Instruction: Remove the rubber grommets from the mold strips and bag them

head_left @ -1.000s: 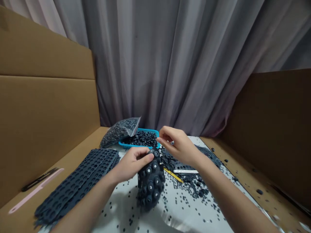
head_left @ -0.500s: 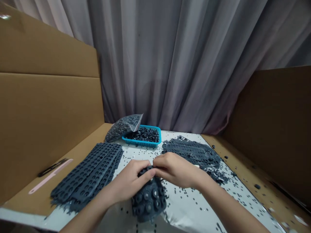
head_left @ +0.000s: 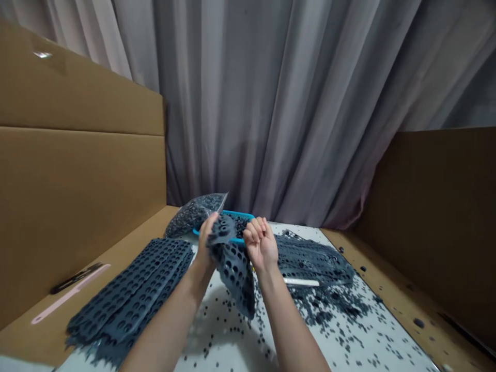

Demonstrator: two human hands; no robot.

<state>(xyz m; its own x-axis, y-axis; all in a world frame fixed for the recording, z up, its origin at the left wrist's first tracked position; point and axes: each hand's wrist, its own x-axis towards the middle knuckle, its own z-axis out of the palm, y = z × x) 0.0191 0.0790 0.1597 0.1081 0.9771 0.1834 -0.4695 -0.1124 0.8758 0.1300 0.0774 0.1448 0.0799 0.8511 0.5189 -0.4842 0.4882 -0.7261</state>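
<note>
I log a dark grey perforated rubber sheet point(head_left: 234, 274) hanging at lower centre from my left hand point(head_left: 205, 240), pinched at its top edge. My right hand point(head_left: 261, 243) is curled closed beside it, contact unclear, before a blue plastic basket point(head_left: 238, 213).

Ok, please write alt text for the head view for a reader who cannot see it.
The left hand and right hand hold a dark grey perforated rubber sheet over a white surface scattered with dark rubber rings, beside a blue basket and stacked sheets.
</note>
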